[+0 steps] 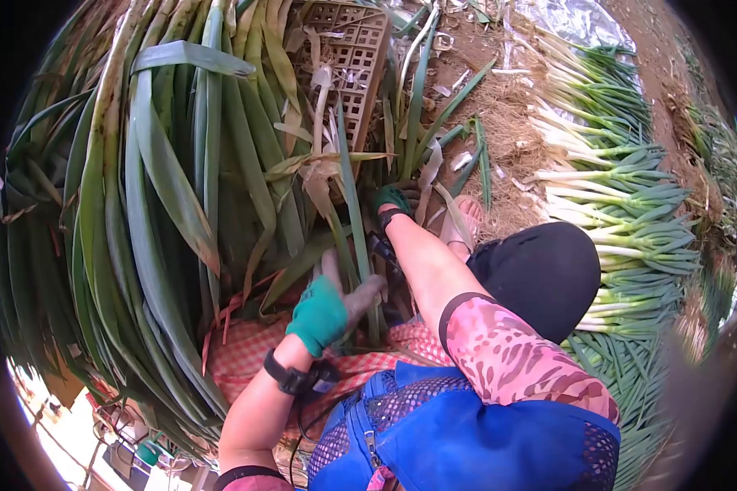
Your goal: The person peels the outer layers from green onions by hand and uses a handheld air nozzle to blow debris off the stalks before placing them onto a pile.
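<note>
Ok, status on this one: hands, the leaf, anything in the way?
Left hand at long green leaf, thumb and fingers apart. Right hand among leaves, partly hidden, grip unclear. Thick leaf bundle crowds the left side.

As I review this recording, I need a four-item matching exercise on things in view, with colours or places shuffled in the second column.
Column one:
1. Crate
2. Checked cloth
3. Left hand
4. Row of green onions

Column two:
A. gloved in green, with greyish fingers
B. laid along the right side of the picture
C. brownish, with square holes
D. red and white

Right pairs: 1-C, 2-D, 3-A, 4-B
</note>
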### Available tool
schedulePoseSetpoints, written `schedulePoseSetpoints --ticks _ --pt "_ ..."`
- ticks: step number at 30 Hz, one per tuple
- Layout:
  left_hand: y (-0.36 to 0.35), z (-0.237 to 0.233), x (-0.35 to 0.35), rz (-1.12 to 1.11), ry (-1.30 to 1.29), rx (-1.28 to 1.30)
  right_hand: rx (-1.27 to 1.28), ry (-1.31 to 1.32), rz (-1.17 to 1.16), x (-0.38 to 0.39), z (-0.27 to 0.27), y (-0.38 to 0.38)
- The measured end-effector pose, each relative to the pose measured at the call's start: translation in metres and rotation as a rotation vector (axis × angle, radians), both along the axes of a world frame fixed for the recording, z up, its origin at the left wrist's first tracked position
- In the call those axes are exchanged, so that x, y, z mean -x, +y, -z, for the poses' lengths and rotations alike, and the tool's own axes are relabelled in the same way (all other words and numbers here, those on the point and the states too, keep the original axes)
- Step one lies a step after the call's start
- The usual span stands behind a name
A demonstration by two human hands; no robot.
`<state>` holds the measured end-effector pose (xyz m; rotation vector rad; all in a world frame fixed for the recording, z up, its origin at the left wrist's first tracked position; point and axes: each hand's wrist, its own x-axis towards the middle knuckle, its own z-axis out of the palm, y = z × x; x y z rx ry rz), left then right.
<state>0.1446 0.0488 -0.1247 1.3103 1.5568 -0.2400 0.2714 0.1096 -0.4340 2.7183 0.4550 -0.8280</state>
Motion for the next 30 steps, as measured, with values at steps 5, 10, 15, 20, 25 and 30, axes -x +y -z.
schedulePoseSetpoints --ticks 5,10,15,20,25,30 --pt "-0.001 0.005 0.002 0.011 -0.039 0.062 0.012 0.066 -0.202 -0.032 0.058 -0.006" --pt "0.006 0.002 0.002 -0.009 -0.03 0.103 -0.135 0.272 -0.264 -0.065 0.024 -0.004" --pt "0.005 0.006 0.003 -0.001 -0.01 0.059 -0.266 0.207 -0.343 -0.094 -0.02 -0.011" --pt "0.011 0.007 0.004 -0.221 -0.299 0.04 -0.23 0.042 -1.504 -0.109 -0.099 -0.008" --pt "0.02 0.05 0.004 -0.548 -0.553 0.072 -0.505 -0.059 -1.631 -0.066 -0.195 -0.033" --pt "0.013 0.05 0.007 -0.68 -0.973 0.273 -0.868 0.735 -1.08 -0.029 -0.25 -0.096"
